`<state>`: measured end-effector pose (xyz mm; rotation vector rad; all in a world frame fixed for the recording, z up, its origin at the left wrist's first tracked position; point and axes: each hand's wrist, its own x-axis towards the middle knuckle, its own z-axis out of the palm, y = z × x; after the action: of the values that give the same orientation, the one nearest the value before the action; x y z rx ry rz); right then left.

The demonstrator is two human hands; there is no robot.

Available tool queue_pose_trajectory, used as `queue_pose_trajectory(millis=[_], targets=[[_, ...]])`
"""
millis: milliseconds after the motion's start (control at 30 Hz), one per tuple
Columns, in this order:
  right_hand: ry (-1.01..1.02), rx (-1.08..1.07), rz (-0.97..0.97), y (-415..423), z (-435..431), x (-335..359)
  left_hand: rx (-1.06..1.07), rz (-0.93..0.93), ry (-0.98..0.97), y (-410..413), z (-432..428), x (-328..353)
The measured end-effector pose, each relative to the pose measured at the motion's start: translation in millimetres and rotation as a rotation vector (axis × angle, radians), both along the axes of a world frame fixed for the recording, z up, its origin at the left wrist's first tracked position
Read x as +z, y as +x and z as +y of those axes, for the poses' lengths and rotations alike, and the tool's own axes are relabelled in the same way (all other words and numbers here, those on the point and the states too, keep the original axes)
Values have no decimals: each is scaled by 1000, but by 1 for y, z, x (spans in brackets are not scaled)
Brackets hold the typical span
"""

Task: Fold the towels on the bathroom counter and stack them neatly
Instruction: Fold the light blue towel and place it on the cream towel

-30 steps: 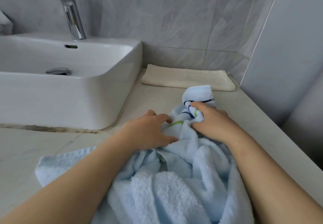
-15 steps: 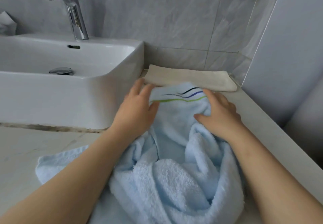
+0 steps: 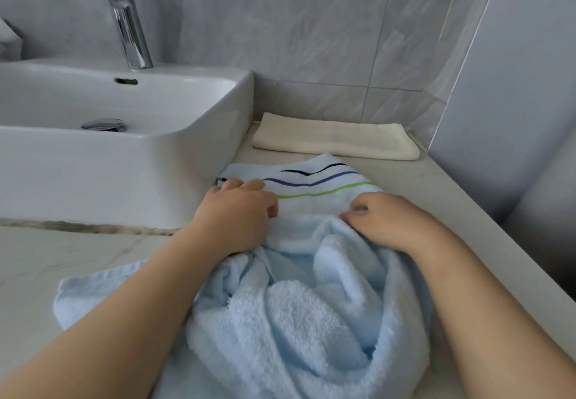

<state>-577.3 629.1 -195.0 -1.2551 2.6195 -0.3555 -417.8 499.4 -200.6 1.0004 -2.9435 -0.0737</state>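
Head view: a light blue terry towel (image 3: 311, 320) is seen lying in a loose, rumpled heap on the pale marble-patterned surface (image 3: 62, 258), just right of the white ceramic basin (image 3: 124, 174) with its chrome tap (image 3: 126, 21). Its far end, marked by a band of black, blue and green wavy stripes (image 3: 318, 182), is spread fairly flat. The near part is bunched in thick rolls between the forearms, and one corner is trailed out to the left on the surface. The left hand (image 3: 237, 214) is set on the left edge of the striped end, fingers curled down into the cloth; its grip is judged to be closed on the towel's edge. The right hand (image 3: 389, 221) is placed at the right side, fingers tucked in with a ridge of cloth pinched under them, so that grip is likewise clamped on the towel. A cream folded towel (image 3: 336, 140) is noted behind, lying flat along the grey tiled wall (image 3: 311, 40); it is near the blue towel's far hem, but whether the two touch cannot be told. Progress, as judged: one towel is folded and set aside; the blue one is only at the spreading stage, with no fold laid in. Left to do: flattening the bunched near part, folding, and stacking it with the cream one. No further towels are seen.
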Motion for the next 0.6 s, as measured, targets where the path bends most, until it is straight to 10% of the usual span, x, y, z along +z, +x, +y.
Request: queue_pose_trajectory(millis=[200, 267, 467, 600], targets=[[-307, 145, -320, 14, -4, 6, 111, 63, 178, -6, -3, -5], [-495, -26, -157, 3, -8, -1, 134, 92, 167, -8, -7, -7], [-45, -223, 55, -19, -10, -23, 131, 202, 148, -6, -7, -14], [-289, -169, 84, -14, -17, -27, 80, 107, 156, -10, -7, -18]])
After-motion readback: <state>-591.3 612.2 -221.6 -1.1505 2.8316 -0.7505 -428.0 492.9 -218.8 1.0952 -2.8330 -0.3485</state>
